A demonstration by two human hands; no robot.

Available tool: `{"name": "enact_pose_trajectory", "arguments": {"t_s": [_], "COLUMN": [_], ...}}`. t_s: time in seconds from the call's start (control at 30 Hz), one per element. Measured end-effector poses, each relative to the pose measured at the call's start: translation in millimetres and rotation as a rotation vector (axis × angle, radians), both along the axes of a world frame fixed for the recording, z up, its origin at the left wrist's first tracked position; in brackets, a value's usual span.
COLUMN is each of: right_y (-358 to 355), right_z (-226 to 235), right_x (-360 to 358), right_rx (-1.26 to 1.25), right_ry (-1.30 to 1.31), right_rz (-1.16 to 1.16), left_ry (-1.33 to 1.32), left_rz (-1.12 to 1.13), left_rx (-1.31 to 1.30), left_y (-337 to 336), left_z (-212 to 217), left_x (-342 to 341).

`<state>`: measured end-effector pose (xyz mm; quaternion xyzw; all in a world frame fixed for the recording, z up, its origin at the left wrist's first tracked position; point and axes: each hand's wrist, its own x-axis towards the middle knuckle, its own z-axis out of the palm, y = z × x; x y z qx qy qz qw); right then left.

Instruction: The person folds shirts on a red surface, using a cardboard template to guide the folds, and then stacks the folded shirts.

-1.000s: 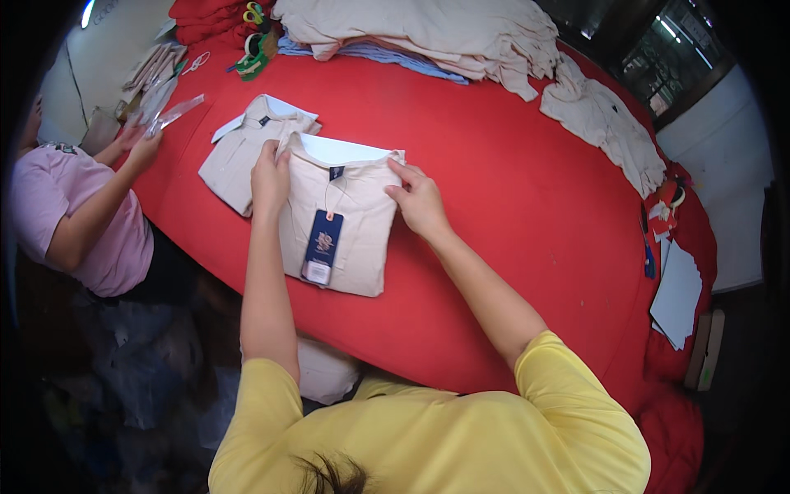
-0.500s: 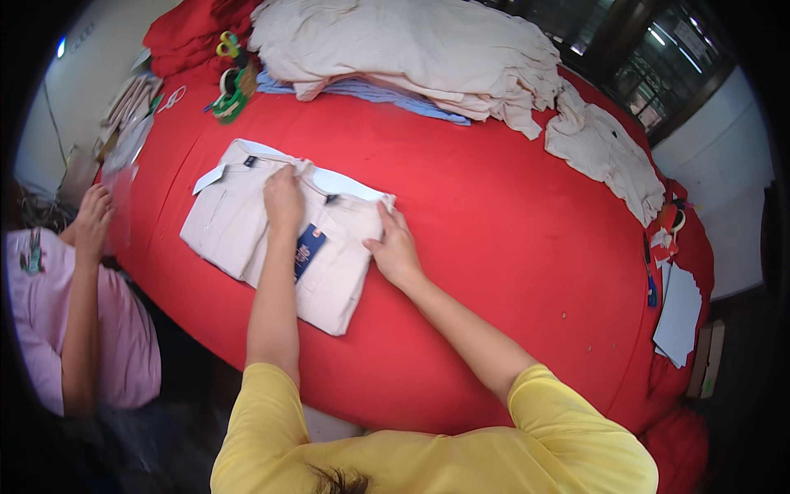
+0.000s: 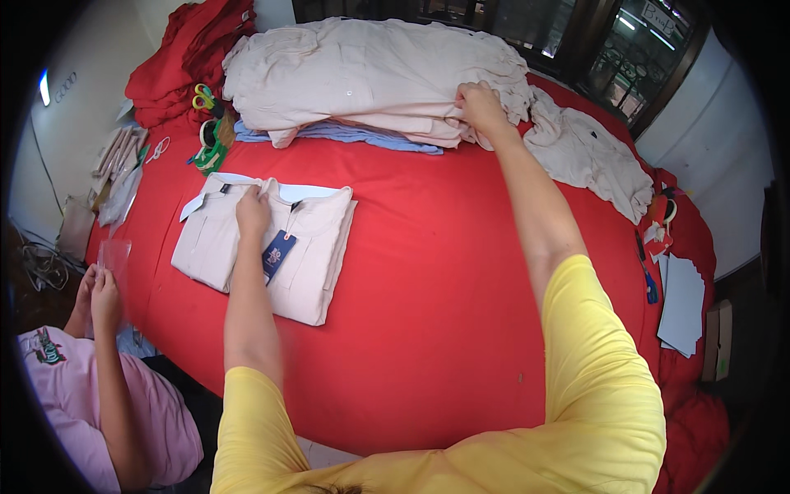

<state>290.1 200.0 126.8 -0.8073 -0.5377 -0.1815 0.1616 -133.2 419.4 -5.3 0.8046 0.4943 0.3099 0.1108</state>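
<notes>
Two folded cream shirts lie side by side on the red cloth, the left shirt [image 3: 200,244] partly overlapped by the right shirt [image 3: 309,276]. White card shows along their collars, and a dark blue hang tag [image 3: 279,254] rests on the right one. My left hand [image 3: 253,212] is closed at the right shirt's collar edge, where the two shirts meet; its fingertips are partly hidden. Farther off, my right arm reaches to a big heap of cream shirts [image 3: 346,74]. There my right hand [image 3: 481,109] pinches fabric at the heap's right front edge.
Blue cloth [image 3: 362,137] sticks out under the heap. Scissors [image 3: 206,100] and a green tape dispenser [image 3: 213,155] stand at left, near red garments [image 3: 188,66]. White sheets [image 3: 681,305] lie right. A co-worker in pink [image 3: 123,403] holds a clear bag [image 3: 114,257] at left.
My right hand has left the folded shirt's right edge and moved away to the heap, taking hold of fabric there. My left hand stays at the collar. The view has shifted.
</notes>
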Motion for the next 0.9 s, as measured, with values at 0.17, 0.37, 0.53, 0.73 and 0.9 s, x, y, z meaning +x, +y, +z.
{"name": "enact_pose_trajectory", "arguments": {"t_s": [0.17,0.37,0.53,0.73,0.9], "right_y": [-128.0,-374.9,-388.9,-299.3,-303.9], "right_z": [28.7,56.9,9.5,-107.0,-126.7], "right_x": [-71.1,-220.0,-214.3,-95.9,-136.0], "right_rx": [0.031,-0.611,-0.367,0.301,-0.106], "right_ry": [-0.05,0.748,0.849,0.454,0.453], "right_rz": [0.183,0.824,0.57,-0.002,0.107], "left_ry": [-0.182,-0.57,-0.003,0.113,-0.254], "left_rz": [-0.043,-0.416,-0.235,-0.495,-0.694], "left_rx": [0.361,-0.583,-0.098,0.097,-0.073], "left_y": [-33.1,-194.4,-311.8,-424.0,-489.1], "left_z": [54.0,69.1,-2.3,-20.7,-32.3], "left_x": [14.9,123.4,175.1,189.6,104.3]}}
